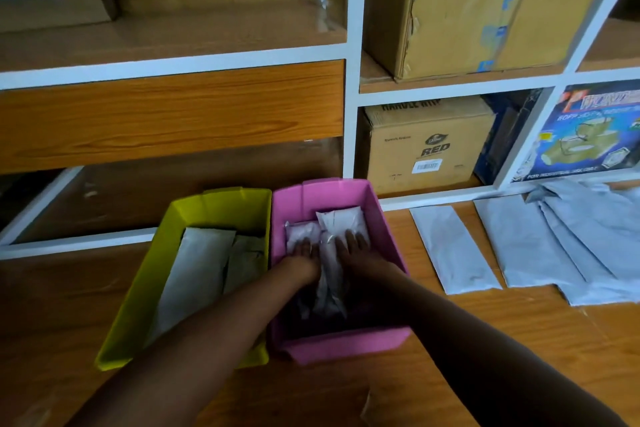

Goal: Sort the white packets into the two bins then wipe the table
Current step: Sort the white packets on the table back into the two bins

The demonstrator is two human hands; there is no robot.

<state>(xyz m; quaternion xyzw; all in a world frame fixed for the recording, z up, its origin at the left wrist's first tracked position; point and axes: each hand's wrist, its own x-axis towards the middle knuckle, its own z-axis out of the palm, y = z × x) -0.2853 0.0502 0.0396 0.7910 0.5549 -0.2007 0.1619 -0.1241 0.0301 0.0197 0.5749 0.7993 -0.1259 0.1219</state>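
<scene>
Both my hands are inside the pink bin (388, 218). My left hand (304, 253) lies flat on a small puffy white packet (298, 230). My right hand (351, 246) presses flat on a larger puffy white packet (341, 218). A crumpled packet (329, 291) lies between my wrists. The yellow bin (145, 281) to the left holds flat white packets (197, 270). Several flat white packets (453, 250) lie on the wooden table (540, 333) at the right.
A white-framed shelf unit stands behind the bins, with cardboard boxes (426, 146) and a blue printed box (588, 135) in its compartments. A wooden panel (173, 118) fronts the left part. The flat packets at the right reach the shelf's foot.
</scene>
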